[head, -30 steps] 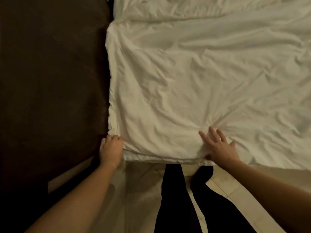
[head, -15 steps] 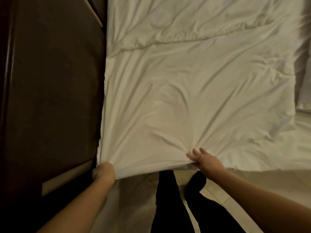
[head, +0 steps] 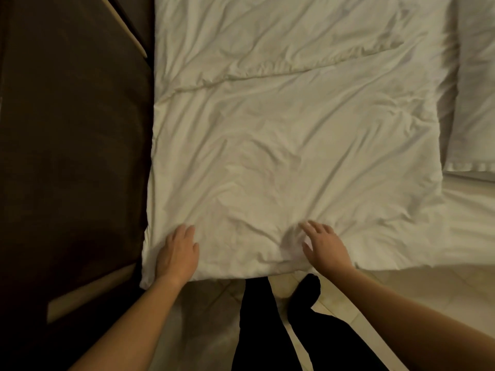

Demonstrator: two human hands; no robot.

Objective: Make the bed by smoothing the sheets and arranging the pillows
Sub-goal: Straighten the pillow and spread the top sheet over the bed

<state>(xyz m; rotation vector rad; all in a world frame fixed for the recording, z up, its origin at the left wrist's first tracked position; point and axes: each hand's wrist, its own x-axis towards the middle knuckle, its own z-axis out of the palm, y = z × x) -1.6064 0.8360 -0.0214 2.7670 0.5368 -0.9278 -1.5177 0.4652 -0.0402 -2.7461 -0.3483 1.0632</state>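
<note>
A wrinkled white duvet [head: 281,145] covers the bed, with a folded seam running across its upper part. My left hand [head: 178,253] lies flat on its near left corner, fingers straight. My right hand [head: 322,243] rests palm down on the near edge, fingers spread, beside a small bunch of creases. A white pillow [head: 474,108] lies at the right edge of the view, next to the duvet's right side. The under-sheet [head: 460,236] shows bare to the right of the duvet.
A dark brown panel [head: 69,156] runs along the bed's left side. Pale tiled floor [head: 203,325] lies below the bed's near edge, where my legs in black [head: 270,330] stand close to the mattress.
My left hand let go of the duvet's corner edge and moved up onto its top. My right hand opened flat; the creases that radiated from it have slackened.
</note>
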